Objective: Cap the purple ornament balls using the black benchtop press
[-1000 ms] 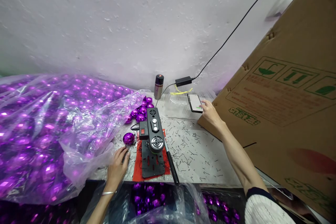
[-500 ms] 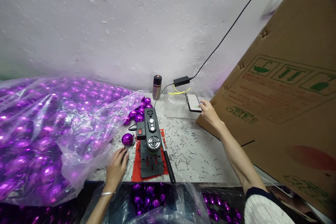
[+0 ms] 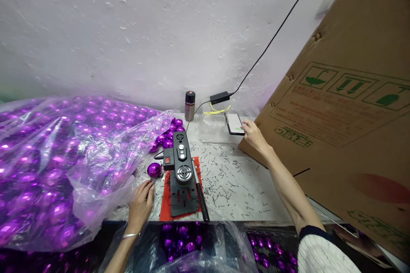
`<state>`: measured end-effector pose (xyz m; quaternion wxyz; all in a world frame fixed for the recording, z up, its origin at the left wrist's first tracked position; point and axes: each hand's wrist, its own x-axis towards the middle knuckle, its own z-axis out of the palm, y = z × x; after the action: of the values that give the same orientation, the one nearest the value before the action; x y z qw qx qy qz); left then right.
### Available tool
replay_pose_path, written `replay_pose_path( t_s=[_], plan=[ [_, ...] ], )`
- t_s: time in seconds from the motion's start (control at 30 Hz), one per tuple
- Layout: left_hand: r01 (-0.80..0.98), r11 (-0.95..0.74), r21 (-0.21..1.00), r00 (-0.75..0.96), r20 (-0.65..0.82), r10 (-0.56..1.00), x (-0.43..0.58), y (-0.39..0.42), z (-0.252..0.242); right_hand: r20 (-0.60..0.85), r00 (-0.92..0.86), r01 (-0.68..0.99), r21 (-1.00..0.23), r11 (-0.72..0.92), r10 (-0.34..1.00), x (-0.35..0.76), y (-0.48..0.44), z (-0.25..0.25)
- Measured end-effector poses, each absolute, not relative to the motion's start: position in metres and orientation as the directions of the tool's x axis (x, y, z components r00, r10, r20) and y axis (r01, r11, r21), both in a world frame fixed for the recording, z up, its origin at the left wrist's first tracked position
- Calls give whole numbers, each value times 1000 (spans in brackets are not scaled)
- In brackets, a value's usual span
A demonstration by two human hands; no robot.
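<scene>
My left hand [image 3: 141, 205], a silver bangle at its wrist, lies palm down at the table's front left with fingers stretched out and apart. Just beyond its fingertips is a faceted shiny purple ball [image 3: 154, 170], separate from the hand. To the right stands a small black machine [image 3: 183, 158] with a red switch and a long black-handled lever [image 3: 201, 200], on a red sheet [image 3: 165, 200]. My right hand [image 3: 254, 135] reaches to the back, fingertips touching the right side of a phone [image 3: 235, 123] with a lit, pale screen; its fingers are loosely extended, not wrapped round the phone.
A big clear bag of purple balls [image 3: 64, 170] covers the left. Loose balls [image 3: 169, 136], a dark spray can [image 3: 190, 106], a power adapter [image 3: 220, 97] and a clear plastic box [image 3: 208, 130] sit behind. A tall carton [image 3: 336, 136] leans at right. Black scraps litter the table [image 3: 256, 187].
The view has shifted slightly. Both hands keep nearly the same places, my right fingertips still at the phone; the fingers of my left hand sit a little differently beside the ball.
</scene>
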<state>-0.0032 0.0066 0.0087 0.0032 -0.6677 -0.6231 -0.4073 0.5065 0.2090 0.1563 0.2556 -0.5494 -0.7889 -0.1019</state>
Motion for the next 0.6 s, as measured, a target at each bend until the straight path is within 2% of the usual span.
replay_pose_path(
  t_s=[0.33, 0.6],
  plan=[
    [841, -189, 506, -122, 519, 846, -11, 5, 7, 551, -244, 900, -177, 398, 798, 511, 203, 151],
    [860, -131, 493, -155, 497, 854, -16, 0, 13, 643, -267, 857, -183, 482, 718, 513, 197, 144]
  ],
)
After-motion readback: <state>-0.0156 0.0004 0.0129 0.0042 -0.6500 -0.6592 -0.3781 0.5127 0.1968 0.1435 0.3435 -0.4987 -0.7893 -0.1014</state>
